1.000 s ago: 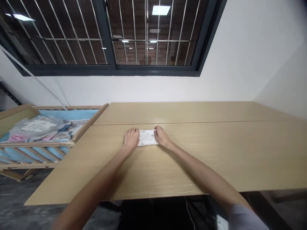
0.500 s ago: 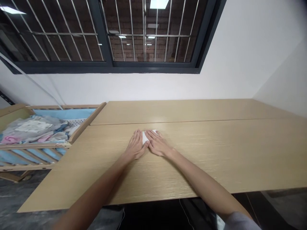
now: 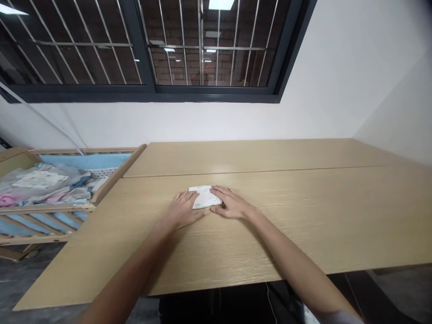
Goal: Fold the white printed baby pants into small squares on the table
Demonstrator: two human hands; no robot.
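A small folded white cloth (image 3: 205,198) with a faint print lies flat on the wooden table (image 3: 303,211). My left hand (image 3: 182,209) rests at its left edge, fingertips touching it and thumb spread along the tabletop. At the right edge lies my right hand (image 3: 231,203), its fingers stretched over the cloth's corner and its thumb apart below. Both hands are open and neither grips the cloth. The parts of the cloth under my fingertips are hidden.
To the left of the table stands a wooden crib (image 3: 91,208) with blue lining, holding a heap of clothes and clear plastic (image 3: 43,180). Behind the table are a white wall (image 3: 216,121) and a barred window (image 3: 209,94). A seam runs across the tabletop beyond my hands.
My hands have moved apart from on top of the cloth to its two sides, so more of it shows. The view has shifted slightly.
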